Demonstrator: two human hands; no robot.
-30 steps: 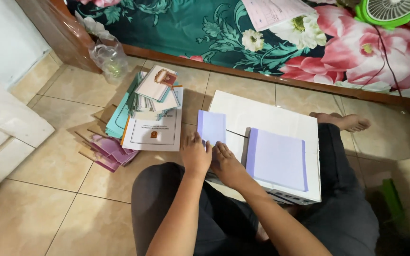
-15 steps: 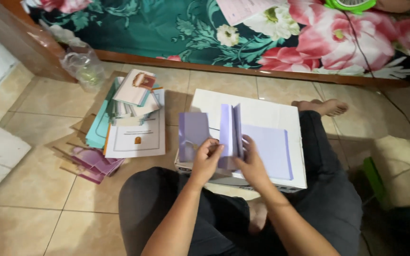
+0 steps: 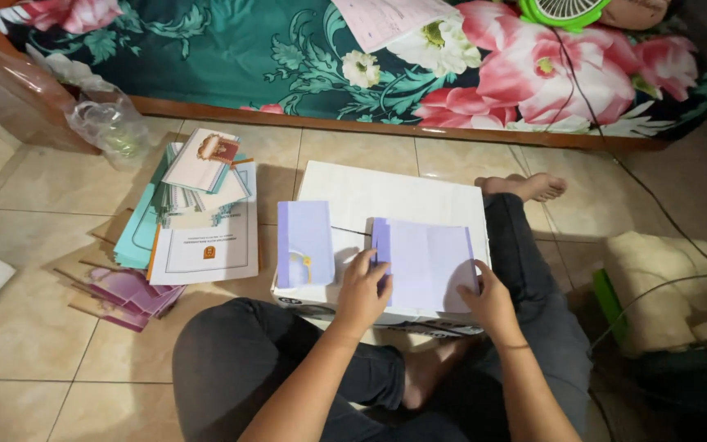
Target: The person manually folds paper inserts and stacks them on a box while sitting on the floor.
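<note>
Two hands are busy on top of a white box [image 3: 386, 192] that sits on the floor between our legs. Our left hand [image 3: 363, 288] rests on the box with its fingers curled down onto the left edge of a pale purple stack of paper [image 3: 427, 260], pressing it there. Our right hand [image 3: 491, 301] lies at the lower right corner of that same stack, fingers bent over the edge and touching it. We cannot tell if either hand pinches the paper or just pushes on it. Just left of our left hand, not touching it, lies a small purple card [image 3: 304, 243] on the same box. Further left of that hand, down on the tiled floor [image 3: 34, 344], we see a pile of papers and booklets [image 3: 202, 209], with some pink and purple cards [image 3: 128, 290] sticking out beside it. Far up and left from our hands is a clear plastic bag [image 3: 112, 124]. Well beyond both hands runs a bed with a flowered cover [image 3: 288, 49], and a green fan [image 3: 562, 11] sits on it. Our bare foot [image 3: 525, 187] pokes out past the box, above our right hand.
</note>
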